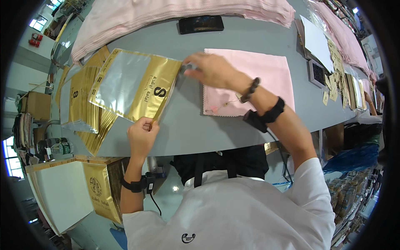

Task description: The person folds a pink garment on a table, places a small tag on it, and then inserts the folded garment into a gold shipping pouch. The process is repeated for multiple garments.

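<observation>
My left hand (143,132) pinches the near corner of a gold and clear plastic bag (134,84), which bears printing and lies tilted on the table. My right hand (212,70) is blurred beside the bag's right edge, with thumb and forefinger around something small and grey. Whether it grips the bag's edge, I cannot tell. Under my right wrist lies a folded pink cloth (259,72) with a stitched edge. Near its lower left corner are a small pink motif and a tag on a string.
Stacked gold bags (84,97) lie at the left. A pink cloth pile (175,9) and a black phone (201,24) are at the back. At right are white card (317,43), a small box (317,73) and loose tags (334,81). Another person's hand (368,98) shows far right.
</observation>
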